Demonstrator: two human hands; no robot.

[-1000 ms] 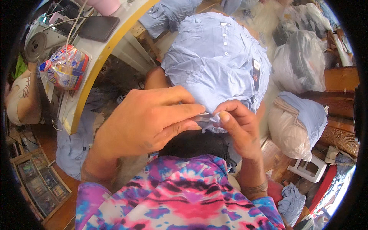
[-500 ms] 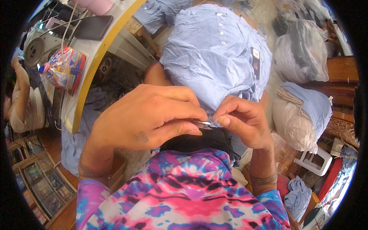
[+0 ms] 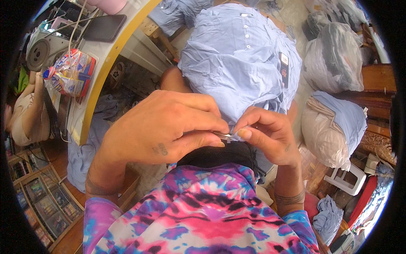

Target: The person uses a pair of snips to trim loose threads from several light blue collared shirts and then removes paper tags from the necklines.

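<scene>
A light blue buttoned shirt [image 3: 237, 63] lies spread across my lap, with small white buttons and a dark hang tag [image 3: 283, 70] on it. My left hand [image 3: 163, 127] is closed around small metal thread snips [image 3: 224, 136], mostly hidden inside it. Only the blades show past the thumb and forefinger, and they look nearly together. Right beside the blade tips, my right hand [image 3: 270, 133] pinches a bit of the shirt's near edge between thumb and forefinger. Whether a thread lies between the blades is too small to tell.
At the left, a yellow-edged table [image 3: 111, 59] holds a phone [image 3: 105, 28] and a colourful plastic packet [image 3: 72, 74]. Filled plastic bags [image 3: 334, 57] and a white stool [image 3: 346, 181] stand at the right. Another person's arm [image 3: 36, 97] shows at the far left.
The snips' blades have come closer together. Both my hands stay nearly in place. At the far left, the other person's arm has shifted.
</scene>
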